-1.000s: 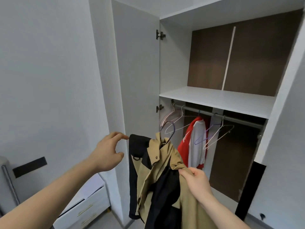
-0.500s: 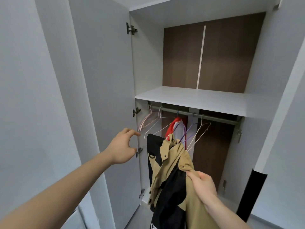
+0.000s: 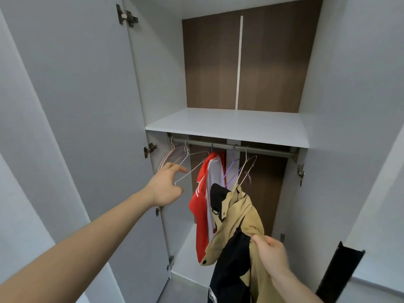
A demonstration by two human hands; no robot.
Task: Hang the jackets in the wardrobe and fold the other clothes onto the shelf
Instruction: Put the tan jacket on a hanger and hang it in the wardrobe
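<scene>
I stand before the open wardrobe. My right hand (image 3: pixel 271 252) pinches the fabric of a tan and black jacket (image 3: pixel 238 215), held up below the rail (image 3: pixel 229 147). The jacket sits on a purple hanger whose hook (image 3: pixel 248 182) stands free under the rail. My left hand (image 3: pixel 166 186) reaches in with thumb and fingers loosely curved and apart, right at the lower corner of a white wire hanger (image 3: pixel 192 162); it grips nothing. A red and white jacket (image 3: pixel 201 204) hangs on the rail. The white shelf (image 3: pixel 229 125) above is bare.
Pink hangers (image 3: pixel 172 154) hang at the rail's left end, and purple and white wire ones (image 3: pixel 240 169) to the right of the red jacket. The left door (image 3: pixel 87 106) stands open. A black strip (image 3: pixel 338 276) rises at lower right.
I have stepped closer and faced the wardrobe squarely. My left hand moved in towards the white wire hanger. My right hand carried the tan jacket in front of the rail.
</scene>
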